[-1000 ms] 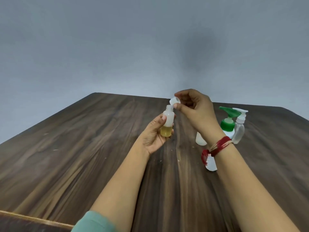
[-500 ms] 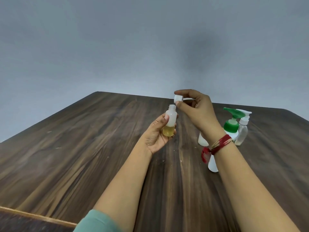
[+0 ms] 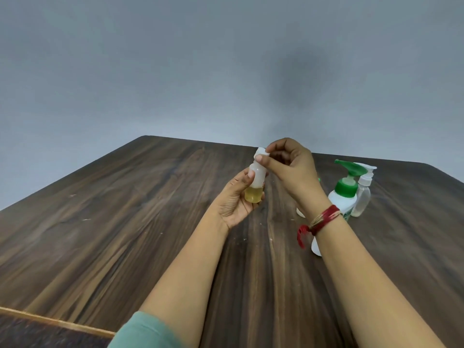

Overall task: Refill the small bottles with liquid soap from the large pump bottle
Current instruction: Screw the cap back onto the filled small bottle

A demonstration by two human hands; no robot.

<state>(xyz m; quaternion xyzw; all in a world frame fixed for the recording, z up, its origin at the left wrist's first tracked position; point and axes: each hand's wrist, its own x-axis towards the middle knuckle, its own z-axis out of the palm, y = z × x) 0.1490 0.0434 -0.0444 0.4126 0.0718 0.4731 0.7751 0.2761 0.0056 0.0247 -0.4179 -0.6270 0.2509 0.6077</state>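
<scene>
My left hand (image 3: 234, 202) grips a small translucent bottle (image 3: 256, 185) upright above the table, with yellow soap in its bottom third. My right hand (image 3: 288, 169) pinches a white cap (image 3: 260, 153) that sits on the bottle's neck. The large white pump bottle (image 3: 342, 199) with a green pump head stands at the right. Two more small white bottles (image 3: 315, 246) are mostly hidden behind my right wrist and forearm.
A clear bottle with a white pump (image 3: 362, 197) stands right beside the large pump bottle. The dark wooden table (image 3: 125, 222) ends at a pale front edge at bottom left. A plain grey wall rises behind the table.
My right hand has brought the white cap down from above the bottle's open neck onto it. My left hand has kept the bottle in about the same place.
</scene>
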